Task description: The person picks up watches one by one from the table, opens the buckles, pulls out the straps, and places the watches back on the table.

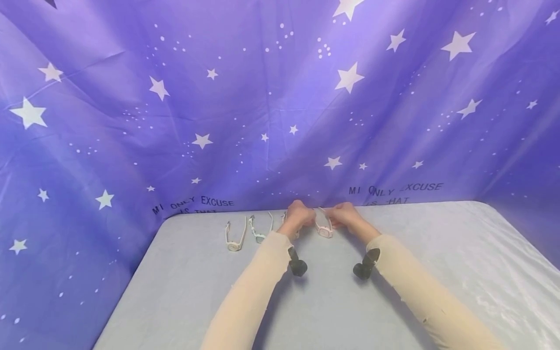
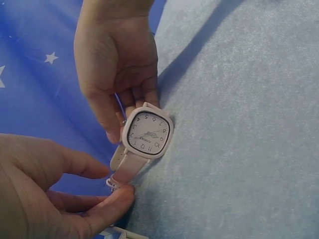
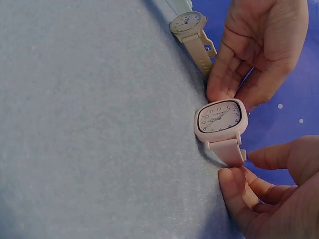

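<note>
A pink wristwatch (image 1: 324, 232) with a rounded-square dial stands near the table's back edge, between both hands. In the left wrist view, the left hand (image 2: 65, 194) pinches the buckle end of the strap of this pink wristwatch (image 2: 148, 133). From the other side, the right hand (image 2: 119, 59) holds the other strap end between thumb and fingers. The right wrist view shows the dial of the pink wristwatch (image 3: 219, 118) upright, with the right hand (image 3: 274, 189) below it and the left hand (image 3: 264, 45) above. Part of the strap is hidden behind the fingers.
To the left stand a cream wristwatch (image 1: 234, 246) and a pale green wristwatch (image 1: 260, 238). A beige round wristwatch (image 3: 188, 24) is close beside the left hand, mostly covered in the head view. A purple star-print curtain (image 1: 271, 97) hangs behind the grey cloth-covered table (image 1: 323, 306).
</note>
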`<state>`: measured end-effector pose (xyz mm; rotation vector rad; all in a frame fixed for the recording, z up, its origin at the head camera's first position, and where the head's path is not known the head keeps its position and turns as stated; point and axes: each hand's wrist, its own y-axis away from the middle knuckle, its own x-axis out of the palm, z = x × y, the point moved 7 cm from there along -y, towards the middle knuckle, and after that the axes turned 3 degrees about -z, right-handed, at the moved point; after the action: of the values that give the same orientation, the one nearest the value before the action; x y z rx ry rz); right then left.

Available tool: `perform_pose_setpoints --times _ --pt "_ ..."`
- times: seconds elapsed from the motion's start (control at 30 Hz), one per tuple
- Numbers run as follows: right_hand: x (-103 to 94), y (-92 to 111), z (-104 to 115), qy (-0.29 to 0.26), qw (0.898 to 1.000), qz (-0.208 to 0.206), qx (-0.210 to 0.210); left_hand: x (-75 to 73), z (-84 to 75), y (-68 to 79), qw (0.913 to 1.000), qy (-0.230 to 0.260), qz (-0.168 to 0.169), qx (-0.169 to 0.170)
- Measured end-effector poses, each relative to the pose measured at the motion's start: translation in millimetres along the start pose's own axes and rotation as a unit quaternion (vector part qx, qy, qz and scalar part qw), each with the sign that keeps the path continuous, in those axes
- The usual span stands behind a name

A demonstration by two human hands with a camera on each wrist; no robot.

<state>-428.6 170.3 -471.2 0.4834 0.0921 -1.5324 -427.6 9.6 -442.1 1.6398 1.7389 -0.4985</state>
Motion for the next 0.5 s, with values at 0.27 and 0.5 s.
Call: perform_pose_setpoints --times 0.27,0.5 --pt "-3.2 -2.0 1.2 0.007 1.0 0.003 0.008 -1.2 1.1 6.1 0.9913 0.129 0.027 -0.011" --pt "-7.8 -4.0 2.2 0.004 1.0 0.004 0.019 -9.5 -4.1 -1.1 0.9922 0.122 0.019 0.019"
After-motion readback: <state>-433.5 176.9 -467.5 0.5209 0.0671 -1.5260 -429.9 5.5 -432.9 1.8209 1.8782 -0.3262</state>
